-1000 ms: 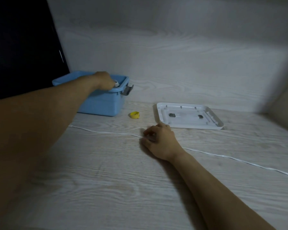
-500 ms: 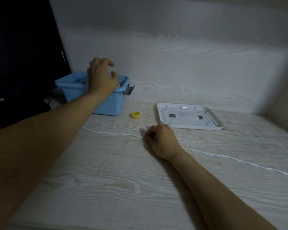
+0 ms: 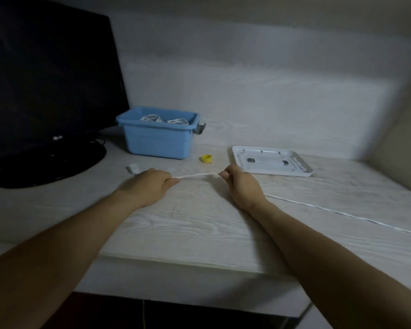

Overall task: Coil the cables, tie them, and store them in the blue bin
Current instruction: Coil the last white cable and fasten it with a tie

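From the head camera, the only view, both bare hands work over a pale wood-grain tabletop (image 3: 199, 229). The left hand (image 3: 150, 184) has its fingers curled around a thin white flat cable (image 3: 195, 175), and the right hand (image 3: 237, 180) pinches the same cable between thumb and fingertips. A short stretch of cable runs taut and nearly level between the two grips, just above the table.

Beyond the left hand, the cable's white plug end (image 3: 133, 167) lies on the table, just past the knuckles. Beyond the right hand, the long free run trails along the table toward the right edge of the picture and out of view. So the cable's long axis runs left to right across the person, and nearly all the slack lies on the right hand's side. My judgement is that coiling starts from the plug end, the left hand serving as anchor while the right hand feeds loops in from its side.

The open blue plastic bin (image 3: 159, 138) stands behind and a little left of the hands, nearer the left one, with white coiled cables (image 3: 161, 119) already inside. A small yellow tie (image 3: 206, 159) sits between the bin and a white plastic lid (image 3: 271, 162) lying upside down at right. A dark monitor (image 3: 50, 74) fills the left.
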`<control>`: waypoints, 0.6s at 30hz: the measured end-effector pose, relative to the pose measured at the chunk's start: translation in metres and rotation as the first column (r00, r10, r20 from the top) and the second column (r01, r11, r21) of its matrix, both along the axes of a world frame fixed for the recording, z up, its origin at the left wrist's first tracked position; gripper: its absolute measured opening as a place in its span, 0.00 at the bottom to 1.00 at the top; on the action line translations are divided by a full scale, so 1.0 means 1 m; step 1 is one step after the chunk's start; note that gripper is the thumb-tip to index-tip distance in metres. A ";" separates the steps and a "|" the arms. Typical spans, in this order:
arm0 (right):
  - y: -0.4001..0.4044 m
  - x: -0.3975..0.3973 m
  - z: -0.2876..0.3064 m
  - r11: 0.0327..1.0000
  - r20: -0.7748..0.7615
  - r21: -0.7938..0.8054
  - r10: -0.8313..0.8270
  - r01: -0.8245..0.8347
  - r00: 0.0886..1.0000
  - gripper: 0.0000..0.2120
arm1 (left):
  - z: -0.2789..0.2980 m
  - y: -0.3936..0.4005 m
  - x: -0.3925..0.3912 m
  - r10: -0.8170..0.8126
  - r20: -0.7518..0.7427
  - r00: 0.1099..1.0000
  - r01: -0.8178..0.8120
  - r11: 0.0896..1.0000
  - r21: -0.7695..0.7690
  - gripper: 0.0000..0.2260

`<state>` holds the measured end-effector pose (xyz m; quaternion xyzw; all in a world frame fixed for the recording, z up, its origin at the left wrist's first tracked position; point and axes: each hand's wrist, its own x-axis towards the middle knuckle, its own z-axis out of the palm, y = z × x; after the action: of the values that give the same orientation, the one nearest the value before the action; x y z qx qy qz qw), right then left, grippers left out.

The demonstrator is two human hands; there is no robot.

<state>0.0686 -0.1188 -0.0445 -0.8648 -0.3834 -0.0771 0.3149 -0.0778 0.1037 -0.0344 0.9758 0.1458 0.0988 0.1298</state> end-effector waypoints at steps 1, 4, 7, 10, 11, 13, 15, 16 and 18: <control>-0.006 -0.002 0.001 0.999 0.022 -0.048 -0.021 0.022 1.000 0.17 | 0.000 0.000 -0.006 0.020 0.003 1.000 -0.021 1.000 0.020 0.20; -0.040 -0.019 0.003 0.985 0.087 -0.159 -0.052 0.065 0.995 0.21 | 0.002 -0.004 -0.033 0.053 -0.018 0.998 -0.052 0.997 0.057 0.21; -0.094 -0.026 0.009 0.955 0.122 -0.259 -0.117 0.145 0.986 0.25 | 0.002 -0.012 -0.050 0.112 -0.055 0.992 -0.113 0.993 -0.022 0.23; -0.171 -0.023 0.015 0.909 0.122 -0.325 -0.232 0.260 0.965 0.28 | 0.002 -0.020 -0.065 0.192 -0.032 0.981 -0.194 0.978 -0.071 0.25; -0.199 -0.023 0.017 0.898 0.117 -0.313 -0.285 0.308 0.951 0.29 | 0.004 -0.024 -0.070 0.222 -0.008 0.975 -0.222 0.971 -0.086 0.25; -0.252 -0.025 0.019 0.855 0.126 -0.326 -0.385 0.404 0.914 0.29 | 0.008 -0.036 -0.078 0.274 0.081 0.958 -0.260 0.953 -0.155 0.26; -0.298 -0.034 0.023 0.790 0.149 -0.363 -0.474 0.493 0.868 0.29 | 0.014 -0.060 -0.083 0.316 0.193 0.929 -0.273 0.936 -0.222 0.26; -0.317 -0.039 0.023 0.767 0.149 -0.369 -0.509 0.525 0.848 0.30 | 0.015 -0.072 -0.082 0.311 0.230 0.922 -0.256 0.937 -0.239 0.26; -0.347 -0.049 0.021 0.725 0.135 -0.377 -0.573 0.576 0.809 0.30 | 0.014 -0.101 -0.079 0.271 0.265 0.926 -0.194 0.939 -0.284 0.25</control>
<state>0.0191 -0.4658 -0.0235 -0.9858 -0.1057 -0.0943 0.0900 -0.1572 0.0027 -0.0201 0.9005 0.2512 0.2410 0.2607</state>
